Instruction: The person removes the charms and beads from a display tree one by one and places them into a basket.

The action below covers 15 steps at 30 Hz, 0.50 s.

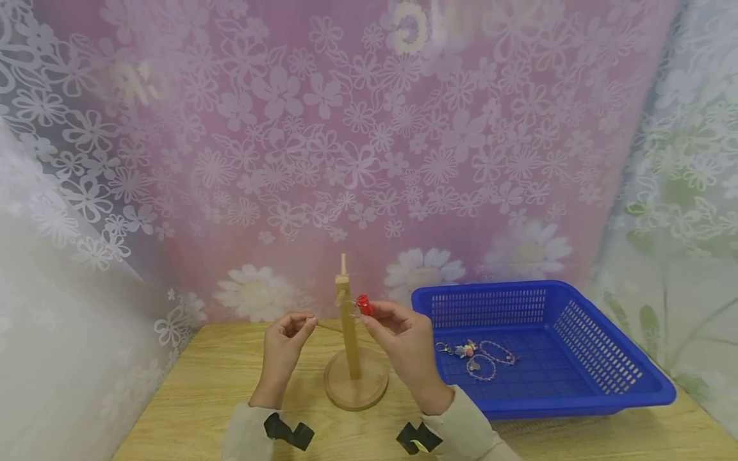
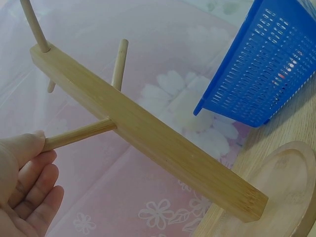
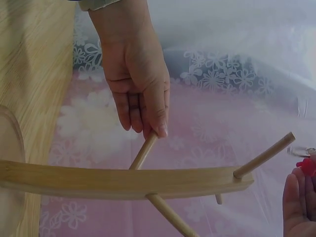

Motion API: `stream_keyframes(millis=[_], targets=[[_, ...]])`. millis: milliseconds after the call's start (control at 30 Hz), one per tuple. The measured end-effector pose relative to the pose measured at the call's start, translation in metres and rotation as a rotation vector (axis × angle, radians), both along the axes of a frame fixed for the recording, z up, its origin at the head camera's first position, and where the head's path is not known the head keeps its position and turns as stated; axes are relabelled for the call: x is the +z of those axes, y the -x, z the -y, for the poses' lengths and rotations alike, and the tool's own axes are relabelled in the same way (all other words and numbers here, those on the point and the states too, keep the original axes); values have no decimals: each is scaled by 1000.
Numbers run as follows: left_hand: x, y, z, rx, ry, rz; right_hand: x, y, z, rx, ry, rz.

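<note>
A wooden stand (image 1: 350, 339) with an upright post, several pegs and a round base stands on the table. My left hand (image 1: 286, 342) pinches the end of its left peg (image 2: 81, 135) between thumb and finger. On the post's other side, my right hand (image 1: 409, 346) holds a red keychain charm (image 1: 364, 305) by its body. The charm's metal ring (image 3: 298, 150) is near the tip of an upper peg (image 3: 264, 155) in the right wrist view. Whether ring and peg touch, I cannot tell.
A blue plastic basket (image 1: 542, 404) stands at the right on the wooden table (image 1: 196, 384). Inside it lie a keychain with a colourful charm (image 1: 466, 349) and beaded loops (image 1: 481, 378). Behind the table hangs a pink flowered curtain (image 1: 357, 160).
</note>
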<state>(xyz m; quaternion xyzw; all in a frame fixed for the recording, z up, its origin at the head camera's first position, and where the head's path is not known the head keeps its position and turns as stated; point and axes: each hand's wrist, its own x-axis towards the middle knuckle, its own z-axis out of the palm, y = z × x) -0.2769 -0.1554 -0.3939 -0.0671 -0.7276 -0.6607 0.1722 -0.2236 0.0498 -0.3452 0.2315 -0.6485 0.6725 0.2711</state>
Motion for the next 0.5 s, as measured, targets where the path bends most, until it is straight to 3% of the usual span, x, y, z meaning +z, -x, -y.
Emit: stream_keyframes(millis=[200, 500], targets=[[-19, 15, 5, 20, 4, -21, 1, -4, -15, -11, -16, 38], [-20, 16, 4, 37, 31, -34, -3, -5, -47, -47, -37, 133]])
